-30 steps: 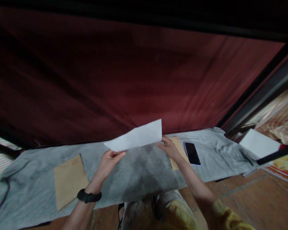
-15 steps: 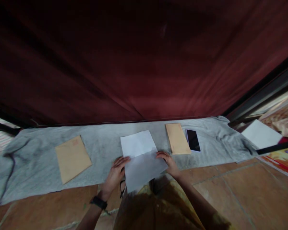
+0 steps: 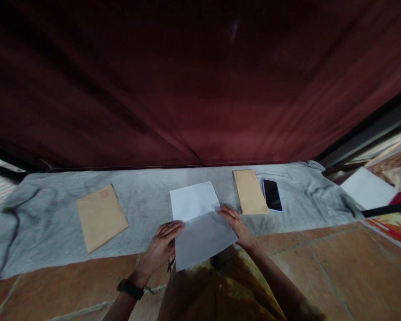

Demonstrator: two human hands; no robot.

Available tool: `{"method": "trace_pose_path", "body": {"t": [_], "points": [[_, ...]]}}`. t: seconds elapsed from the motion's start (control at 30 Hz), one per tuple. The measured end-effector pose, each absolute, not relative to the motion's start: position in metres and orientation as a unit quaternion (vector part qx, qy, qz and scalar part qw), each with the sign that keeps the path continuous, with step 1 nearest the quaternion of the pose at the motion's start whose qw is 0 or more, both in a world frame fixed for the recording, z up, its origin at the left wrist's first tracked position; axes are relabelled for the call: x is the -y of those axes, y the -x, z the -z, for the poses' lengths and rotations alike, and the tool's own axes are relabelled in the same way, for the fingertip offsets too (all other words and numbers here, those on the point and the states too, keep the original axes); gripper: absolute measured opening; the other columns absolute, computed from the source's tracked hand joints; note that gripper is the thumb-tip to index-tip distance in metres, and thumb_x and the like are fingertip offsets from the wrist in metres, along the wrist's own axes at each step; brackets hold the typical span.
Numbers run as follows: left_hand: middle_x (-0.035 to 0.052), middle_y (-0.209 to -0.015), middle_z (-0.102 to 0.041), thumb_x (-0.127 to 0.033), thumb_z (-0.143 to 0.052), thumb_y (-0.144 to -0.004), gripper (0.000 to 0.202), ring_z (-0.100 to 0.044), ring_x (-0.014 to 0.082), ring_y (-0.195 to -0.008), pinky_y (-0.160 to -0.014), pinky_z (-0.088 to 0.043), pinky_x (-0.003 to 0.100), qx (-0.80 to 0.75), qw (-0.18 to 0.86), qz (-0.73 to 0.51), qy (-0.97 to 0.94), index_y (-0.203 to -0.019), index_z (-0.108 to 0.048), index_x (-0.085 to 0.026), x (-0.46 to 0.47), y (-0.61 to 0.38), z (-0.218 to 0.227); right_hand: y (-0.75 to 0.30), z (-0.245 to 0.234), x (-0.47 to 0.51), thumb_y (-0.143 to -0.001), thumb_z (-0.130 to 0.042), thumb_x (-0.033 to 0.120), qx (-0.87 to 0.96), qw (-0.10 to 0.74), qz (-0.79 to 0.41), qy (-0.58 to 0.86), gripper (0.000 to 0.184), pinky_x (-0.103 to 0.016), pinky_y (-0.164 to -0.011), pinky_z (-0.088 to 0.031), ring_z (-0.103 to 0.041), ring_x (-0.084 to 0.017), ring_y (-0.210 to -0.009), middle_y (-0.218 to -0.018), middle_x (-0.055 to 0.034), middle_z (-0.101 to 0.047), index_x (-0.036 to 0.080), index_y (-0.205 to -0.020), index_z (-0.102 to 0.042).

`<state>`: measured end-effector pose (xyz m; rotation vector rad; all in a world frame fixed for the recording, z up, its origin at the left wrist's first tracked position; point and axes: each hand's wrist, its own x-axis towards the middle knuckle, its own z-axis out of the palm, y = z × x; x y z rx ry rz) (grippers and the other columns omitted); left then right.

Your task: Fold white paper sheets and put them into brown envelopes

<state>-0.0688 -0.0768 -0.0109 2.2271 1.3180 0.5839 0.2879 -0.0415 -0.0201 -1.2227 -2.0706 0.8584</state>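
Note:
A white sheet of paper (image 3: 195,200) with a crease across its middle lies partly on the grey cloth. Its far half rests flat, while the near half, in shadow, slants toward my lap over the cloth's edge. At the left end of the crease, my left hand (image 3: 165,238) grips the paper's side with its fingers on top. My right hand (image 3: 235,223) holds the opposite side near the same fold, fingers close together. Both thumbs are hidden. Right of the sheet lies a stack of brown envelopes (image 3: 250,191), and far to the left is another brown envelope (image 3: 102,218).
A phone (image 3: 272,195) lies just right of the envelope stack. The grey cloth (image 3: 147,191) covers a long, low surface below a dark red fabric (image 3: 200,111). Tiled floor (image 3: 321,263) runs along the near side. At far right, a white sheet (image 3: 369,187) sits by a dark bar.
Both hands stay at the sides of the paper, with their fingers shifted slightly along the crease. The whole view has moved a little; envelopes and phone rest as before.

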Motion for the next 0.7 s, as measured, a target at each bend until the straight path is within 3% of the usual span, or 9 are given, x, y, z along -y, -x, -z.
{"method": "trace_pose_path", "body": {"t": [0.1,0.23,0.4,0.53,0.7], "points": [[0.0034,-0.136,-0.067,-0.01,-0.059,-0.084,0.051,-0.057,0.0238,-0.131,-0.115,-0.042,0.047,-0.49,0.287,-0.237,-0.788,-0.127,-0.07,-0.035,0.072,0.073,0.012,-0.288,0.019,0.03,-0.075,-0.074,0.035,0.79,0.288,-0.324,0.434,0.063,-0.048,-0.116,-0.035,-0.052,-0.032,-0.134,-0.14,-0.0118,-0.061,0.024,-0.136,-0.063],[0.0058,-0.131,-0.07,-0.025,-0.064,-0.084,0.034,-0.06,0.0255,-0.125,-0.112,-0.045,0.045,-0.524,0.36,-0.298,-0.711,-0.115,-0.077,-0.032,0.072,0.072,0.013,-0.279,0.024,0.015,-0.082,-0.064,0.027,0.74,0.307,-0.333,0.497,0.037,-0.047,-0.108,-0.043,-0.064,-0.029,-0.116,-0.12,-0.0105,-0.073,0.023,-0.117,-0.073],[0.0078,-0.102,-0.078,-0.048,-0.068,-0.08,0.03,-0.07,0.0277,-0.099,-0.097,-0.054,0.04,-0.611,0.434,-0.355,-0.559,-0.092,-0.081,-0.024,0.07,0.062,0.006,-0.262,0.026,0.001,-0.089,-0.059,0.04,0.651,0.34,-0.358,0.577,0.023,-0.039,-0.09,-0.052,-0.07,-0.026,-0.093,-0.096,-0.0068,-0.077,0.024,-0.095,-0.075],[0.0058,-0.09,-0.078,-0.053,-0.066,-0.078,0.033,-0.069,0.027,-0.089,-0.087,-0.054,0.036,-0.671,0.412,-0.372,-0.492,-0.08,-0.077,-0.023,0.062,0.05,0.004,-0.25,0.026,-0.006,-0.089,-0.058,0.044,0.622,0.329,-0.337,0.625,0.023,-0.034,-0.082,-0.05,-0.069,-0.023,-0.08,-0.083,-0.0043,-0.075,0.025,-0.083,-0.071],[0.0049,-0.084,-0.075,-0.051,-0.064,-0.078,0.032,-0.068,0.0242,-0.081,-0.077,-0.051,0.032,-0.717,0.346,-0.394,-0.46,-0.088,-0.073,-0.023,0.05,0.035,0.004,-0.239,0.032,-0.01,-0.093,-0.054,0.042,0.624,0.295,-0.269,0.672,0.024,-0.032,-0.082,-0.046,-0.068,-0.021,-0.079,-0.08,-0.0037,-0.073,0.025,-0.081,-0.067]]}}
